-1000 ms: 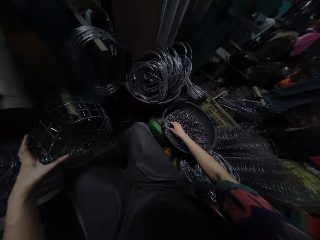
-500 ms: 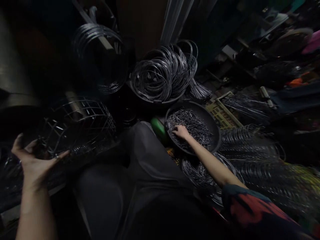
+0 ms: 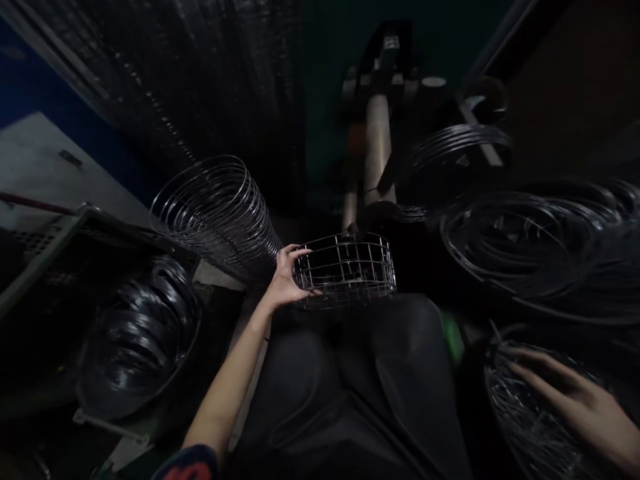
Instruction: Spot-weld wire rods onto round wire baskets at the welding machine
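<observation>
left hand (image 3: 286, 280) grip pinching round silver wire basket (image 3: 345, 269) by rim | right hand (image 3: 575, 400) spread flat on dark bowl of short wire pieces (image 3: 530, 433) | risk: one-sided hold may let basket tilt; wire ends may prick palm

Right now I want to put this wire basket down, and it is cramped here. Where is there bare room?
The lap, just below the wire basket that the left hand grips, is bare. The left is crowded with stacked wire rings and a tub of rings. On the right lie wire coils, and the right hand rests in the pan of wire pieces.
</observation>
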Tool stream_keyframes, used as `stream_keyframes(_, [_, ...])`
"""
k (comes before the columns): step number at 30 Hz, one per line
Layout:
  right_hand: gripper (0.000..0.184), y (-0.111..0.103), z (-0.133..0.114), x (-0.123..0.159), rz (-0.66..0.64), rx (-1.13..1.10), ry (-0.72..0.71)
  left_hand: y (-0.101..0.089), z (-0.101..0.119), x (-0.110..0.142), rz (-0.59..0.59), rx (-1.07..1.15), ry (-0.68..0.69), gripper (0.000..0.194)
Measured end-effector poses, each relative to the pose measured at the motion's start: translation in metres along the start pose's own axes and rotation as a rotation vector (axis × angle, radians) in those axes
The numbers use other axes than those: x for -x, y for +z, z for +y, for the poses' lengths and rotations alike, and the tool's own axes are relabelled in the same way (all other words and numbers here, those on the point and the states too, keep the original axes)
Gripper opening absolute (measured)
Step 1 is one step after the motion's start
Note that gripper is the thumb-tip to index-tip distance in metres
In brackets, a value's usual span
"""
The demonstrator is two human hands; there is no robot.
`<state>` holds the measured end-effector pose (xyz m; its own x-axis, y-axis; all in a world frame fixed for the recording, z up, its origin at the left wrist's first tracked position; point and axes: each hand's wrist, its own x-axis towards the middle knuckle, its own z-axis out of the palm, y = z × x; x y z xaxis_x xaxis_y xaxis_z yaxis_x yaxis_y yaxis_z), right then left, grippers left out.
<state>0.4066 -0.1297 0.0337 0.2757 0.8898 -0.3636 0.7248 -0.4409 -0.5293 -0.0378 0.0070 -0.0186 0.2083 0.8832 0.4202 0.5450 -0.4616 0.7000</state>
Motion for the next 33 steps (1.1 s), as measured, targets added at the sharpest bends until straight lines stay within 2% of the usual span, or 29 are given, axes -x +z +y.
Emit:
stream_keyframes(1, [0.031,0.003,-0.030,0.005,-0.040,-0.163,-0.037,-0.001,0.004,0.004,0.009,-0.031,-0.007,0.088])
stream_keyframes(3, [0.038,0.013,-0.090,0.009,-0.308,-0.357,-0.117,-0.004,0.011,0.008,0.023,-0.086,-0.013,0.080])
stream_keyframes(5, [0.040,0.025,-0.137,0.004,-0.551,-0.487,-0.156,-0.007,0.017,0.009,0.011,-0.140,0.008,0.075])
stream_keyframes(8, [0.037,0.043,-0.180,-0.008,-0.777,-0.601,-0.183,-0.011,0.027,0.008,-0.048,-0.202,0.053,0.071])
stream_keyframes(10, [0.031,0.053,-0.195,-0.013,-0.801,-0.568,-0.249,-0.011,0.036,0.007,-0.093,-0.220,0.076,0.071])
stream_keyframes(12, [0.025,0.061,-0.206,-0.017,-0.697,-0.425,-0.393,-0.008,0.044,0.004,-0.133,-0.234,0.106,0.071])
stream_keyframes(17, [0.025,0.080,-0.211,-0.021,-0.173,0.148,-0.829,0.003,0.054,-0.010,-0.171,-0.240,0.144,0.068])
stream_keyframes(19, [0.028,0.087,-0.206,-0.020,-0.034,0.381,-0.962,0.006,0.054,-0.015,-0.173,-0.226,0.138,0.070])
stream_keyframes(21, [0.030,0.091,-0.200,-0.019,0.034,0.560,-1.026,0.010,0.053,-0.018,-0.174,-0.214,0.134,0.071])
stream_keyframes(23, [0.033,0.093,-0.193,-0.021,0.058,0.643,-1.063,0.013,0.053,-0.018,-0.178,-0.201,0.120,0.071])
stream_keyframes(28, [0.037,0.092,-0.183,-0.024,0.129,0.702,-1.150,0.019,0.058,-0.014,-0.176,-0.148,0.059,0.072])
stream_keyframes(33, [0.039,0.088,-0.176,-0.024,0.223,0.668,-1.229,0.022,0.063,-0.014,-0.172,-0.126,0.005,0.074])
